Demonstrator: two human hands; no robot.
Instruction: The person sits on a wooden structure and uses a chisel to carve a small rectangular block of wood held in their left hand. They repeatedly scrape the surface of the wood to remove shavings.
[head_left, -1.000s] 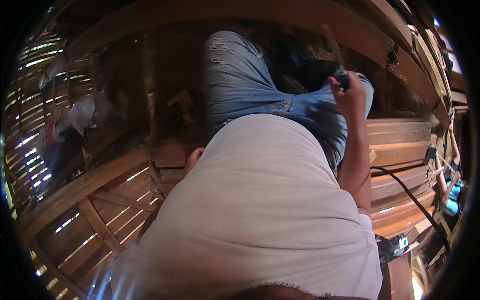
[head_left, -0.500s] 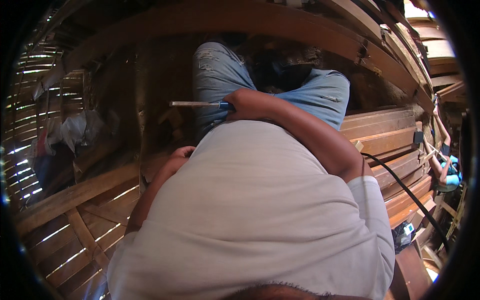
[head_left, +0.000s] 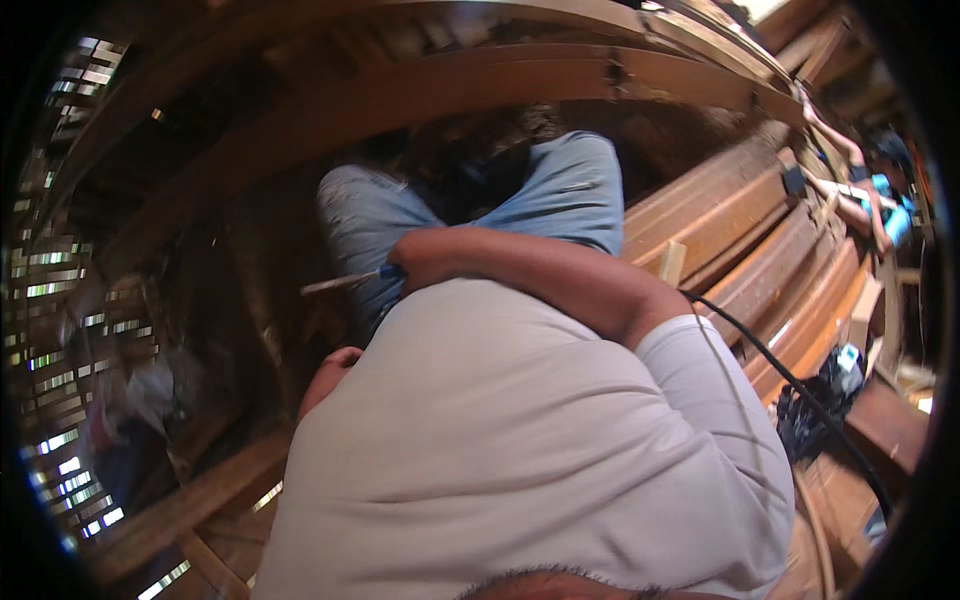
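My right hand [head_left: 418, 254] crosses in front of my belly, closed round the blue handle of a chisel [head_left: 340, 284]. Its long metal blade points left, over my thigh in blue jeans [head_left: 370, 215]. Low at the left side of my pale shirt [head_left: 500, 400] is my left hand [head_left: 342, 360]. Only a bit of it shows past the cloth, so its grip is hidden.
Long brown boards [head_left: 720, 220] lie stacked at the right. A curved wooden beam [head_left: 480, 75] spans beyond my knees. A black cable [head_left: 770, 360] runs past my right arm, near a black plastic bag [head_left: 815, 405]. Far right, a person in blue [head_left: 885, 205] is sitting.
The whole view has swung, so my legs and the chisel appear lower and farther left, and the picture is blurrier. My right hand keeps hold of the chisel.
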